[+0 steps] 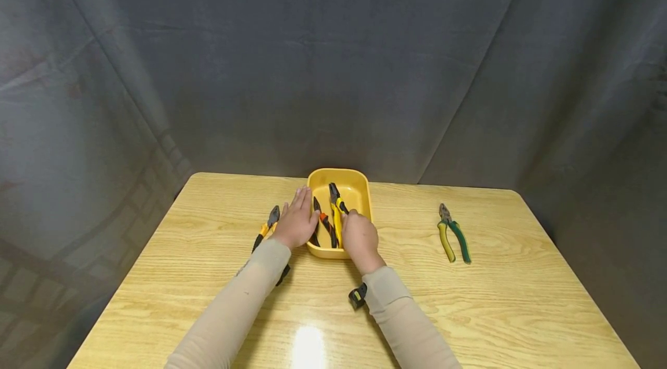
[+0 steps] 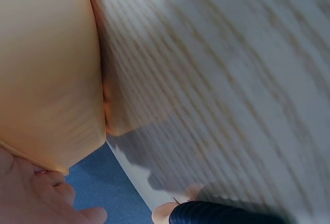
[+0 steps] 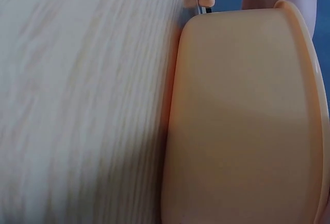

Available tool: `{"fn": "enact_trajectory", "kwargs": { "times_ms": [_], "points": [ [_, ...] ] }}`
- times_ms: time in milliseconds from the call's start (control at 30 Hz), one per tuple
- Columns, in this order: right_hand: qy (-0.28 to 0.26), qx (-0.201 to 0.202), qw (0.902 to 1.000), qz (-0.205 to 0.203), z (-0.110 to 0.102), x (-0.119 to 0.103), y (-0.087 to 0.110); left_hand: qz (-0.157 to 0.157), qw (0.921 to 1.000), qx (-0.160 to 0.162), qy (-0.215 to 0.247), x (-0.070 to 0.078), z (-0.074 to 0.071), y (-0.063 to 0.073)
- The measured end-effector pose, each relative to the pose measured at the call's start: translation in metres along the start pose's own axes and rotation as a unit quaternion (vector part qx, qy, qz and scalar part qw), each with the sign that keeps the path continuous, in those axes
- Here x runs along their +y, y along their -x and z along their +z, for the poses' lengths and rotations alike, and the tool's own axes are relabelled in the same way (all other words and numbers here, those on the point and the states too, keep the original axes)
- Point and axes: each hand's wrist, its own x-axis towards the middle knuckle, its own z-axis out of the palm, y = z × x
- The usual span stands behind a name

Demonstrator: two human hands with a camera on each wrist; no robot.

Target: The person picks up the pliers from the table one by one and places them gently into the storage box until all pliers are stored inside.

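A yellow plastic bin (image 1: 359, 181) sits at the table's far edge. Inside it lie yellow-and-black pliers (image 1: 336, 224) and black-and-orange pliers (image 1: 325, 220). My right hand (image 1: 361, 237) is over the bin's near right corner, its curled fingers holding a handle of the yellow-and-black pliers. Across the bin's left rim lies my left hand (image 1: 297, 221), fingers straight and pointing away. The left wrist view shows this hand's fingers (image 2: 49, 193) against the bin wall (image 2: 51, 80). In the right wrist view, the bin's outer wall (image 3: 242, 116) fills most of the right half.
Orange-and-black pliers (image 1: 272, 217) lie left of the bin, partly behind the left hand. Green-and-yellow pliers (image 1: 451, 234) lie on the wooden table (image 1: 510, 276) at the right. A dark grey curtain (image 1: 302, 68) hangs behind the table.
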Motion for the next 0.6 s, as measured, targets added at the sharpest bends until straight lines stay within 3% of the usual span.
{"fn": "enact_trajectory", "kwargs": {
  "times_ms": [233,600],
  "points": [
    [0.038,-0.017,0.9991,-0.003,0.0009,-0.0023,-0.0026,-0.001,1.0000,0.002,0.007,0.0023,-0.0034,0.0014],
    [0.052,-0.054,0.9972,-0.003,0.0006,-0.0028,-0.0026,-0.002,1.0000,0.002,0.000,0.0011,-0.0004,-0.0008]
  ]
}}
